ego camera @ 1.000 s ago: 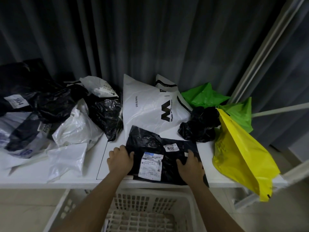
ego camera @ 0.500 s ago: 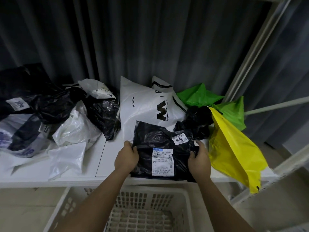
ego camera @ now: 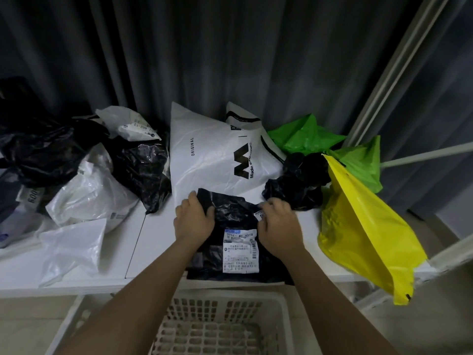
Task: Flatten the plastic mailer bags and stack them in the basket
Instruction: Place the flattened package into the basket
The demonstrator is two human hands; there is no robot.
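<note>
A black mailer bag [ego camera: 230, 208] with a white shipping label [ego camera: 240, 251] lies on the white table [ego camera: 153, 242], its near edge over the table's front. My left hand [ego camera: 193, 219] grips its upper left part, fingers curled over the far edge. On the upper right part my right hand [ego camera: 279, 224] has its fingers curled by a small sticker. Below the table edge, a white perforated basket [ego camera: 217, 307] stands between my forearms; no bag shows in the part I can see.
Behind the black bag lie a large white bag with an M logo [ego camera: 210, 162], a crumpled black bag [ego camera: 297, 185], green bags [ego camera: 304, 134] and a yellow bag [ego camera: 363, 226] hanging off the right edge. Left are crumpled black [ego camera: 143, 170] and white bags [ego camera: 89, 196].
My hands slid from the bag's sides up to its far corners. The bag, lifted and tilted half a second ago, now lies flatter on the table.
</note>
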